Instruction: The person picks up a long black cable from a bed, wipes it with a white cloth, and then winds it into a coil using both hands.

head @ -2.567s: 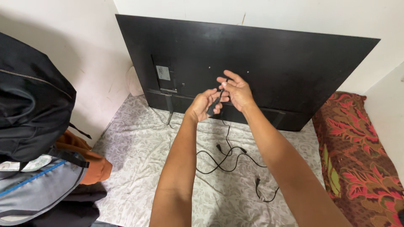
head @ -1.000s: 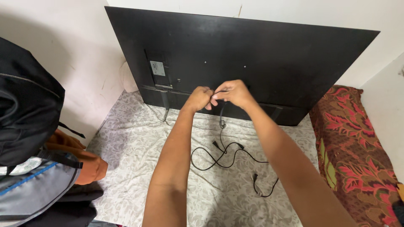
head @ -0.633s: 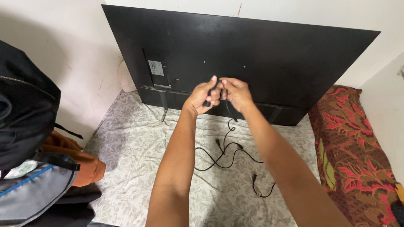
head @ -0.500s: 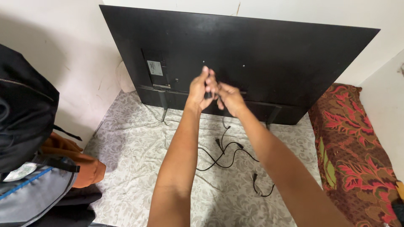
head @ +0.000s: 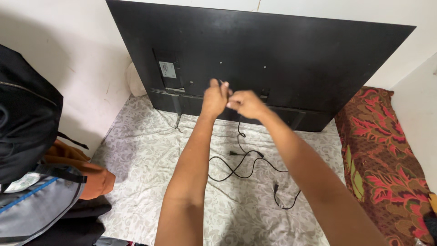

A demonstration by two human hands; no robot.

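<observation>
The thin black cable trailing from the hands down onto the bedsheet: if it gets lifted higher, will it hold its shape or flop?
The thin black cable probably flops: it lies in loose loops on the pale patterned sheet. It looks light, so the left hand and right hand should lift it easily. Its free plug end may drag and swing.

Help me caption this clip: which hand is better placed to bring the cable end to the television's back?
Probably the left hand: it is raised higher, nearer the television's back panel, pinching the black cable end; the right hand sits lower.
</observation>
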